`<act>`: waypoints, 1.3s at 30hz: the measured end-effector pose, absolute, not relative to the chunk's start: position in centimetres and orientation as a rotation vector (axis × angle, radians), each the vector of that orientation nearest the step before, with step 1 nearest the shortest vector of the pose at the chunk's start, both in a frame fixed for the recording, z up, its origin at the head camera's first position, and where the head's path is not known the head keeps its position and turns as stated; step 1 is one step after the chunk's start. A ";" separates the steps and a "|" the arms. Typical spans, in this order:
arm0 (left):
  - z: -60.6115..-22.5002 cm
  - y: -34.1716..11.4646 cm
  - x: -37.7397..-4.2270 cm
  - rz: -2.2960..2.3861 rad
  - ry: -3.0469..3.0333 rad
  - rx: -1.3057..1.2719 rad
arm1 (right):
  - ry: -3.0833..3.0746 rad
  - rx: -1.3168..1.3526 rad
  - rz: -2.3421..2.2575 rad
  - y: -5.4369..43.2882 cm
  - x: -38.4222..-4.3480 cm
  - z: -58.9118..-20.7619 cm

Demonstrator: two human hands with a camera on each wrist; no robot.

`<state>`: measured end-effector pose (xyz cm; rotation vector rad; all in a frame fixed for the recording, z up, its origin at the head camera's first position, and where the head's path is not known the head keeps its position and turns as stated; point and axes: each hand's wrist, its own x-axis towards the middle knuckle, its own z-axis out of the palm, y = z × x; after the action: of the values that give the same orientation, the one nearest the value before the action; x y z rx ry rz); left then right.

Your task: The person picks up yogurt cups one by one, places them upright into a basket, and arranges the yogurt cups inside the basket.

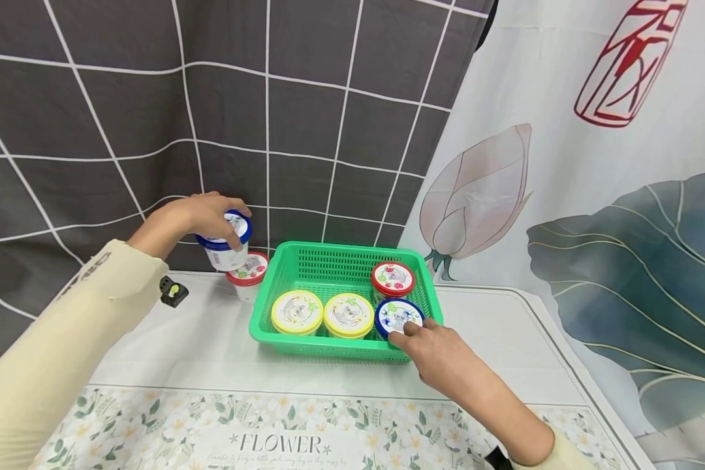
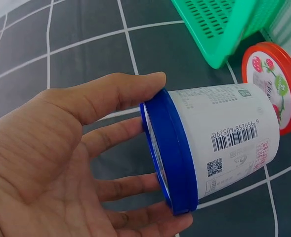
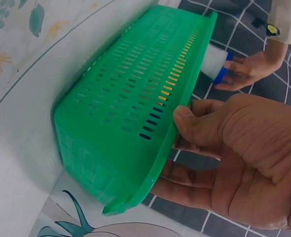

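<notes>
My left hand (image 1: 202,215) holds a white tub with a blue lid (image 2: 170,153), thumb and fingers spread around the lid's edge. The tub is raised just above and behind a red-lidded tub (image 1: 249,267), which stands left of the green basket (image 1: 341,349). At the basket's front right corner, my right hand (image 1: 440,349) grips the rim, thumb outside and fingers reaching inside. Those fingers are close to a blue-lidded tub (image 1: 396,314) in the basket; whether they touch it is hard to tell. Two yellow-lidded tubs, one left (image 1: 296,310) and one right (image 1: 349,313), sit along the basket's front.
Another red-lidded tub (image 1: 393,277) sits at the basket's back right. A dark checked cloth (image 1: 305,130) hangs behind the white table (image 1: 170,346). A floral strip marked FLOWER (image 1: 282,444) runs along the front, and a printed curtain (image 1: 505,85) hangs at the right.
</notes>
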<state>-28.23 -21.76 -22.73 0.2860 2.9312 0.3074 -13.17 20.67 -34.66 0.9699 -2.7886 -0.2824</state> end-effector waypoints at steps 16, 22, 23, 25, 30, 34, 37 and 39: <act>-21.6 -18.1 -28.3 0.311 2.920 0.356 | -2.803 0.964 -0.264 20.6 -13.2 -34.8; -21.5 -16.8 -28.3 0.272 2.926 0.404 | -2.810 0.959 -0.267 20.6 -13.2 -34.8; -21.5 -16.6 -28.3 0.271 2.926 0.413 | -2.813 0.958 -0.268 20.6 -13.2 -34.8; -21.6 -16.1 -28.3 0.273 2.929 0.431 | -2.819 0.954 -0.269 20.6 -13.2 -34.8; -21.4 -14.7 -28.5 0.282 2.933 0.475 | -2.821 0.947 -0.270 20.6 -13.2 -34.8; -21.3 -13.7 -28.6 0.279 2.924 0.493 | -2.804 0.952 -0.269 20.6 -13.2 -34.8; -21.4 -13.2 -28.7 0.284 2.921 0.506 | -2.789 0.958 -0.268 20.6 -13.2 -34.9; -21.6 -12.9 -28.8 0.293 2.921 0.515 | -2.792 0.956 -0.265 20.6 -13.2 -34.9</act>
<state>-28.82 -12.90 -21.60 0.5152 2.9212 0.2935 -13.18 20.58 -34.86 0.9561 -2.7918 -0.2652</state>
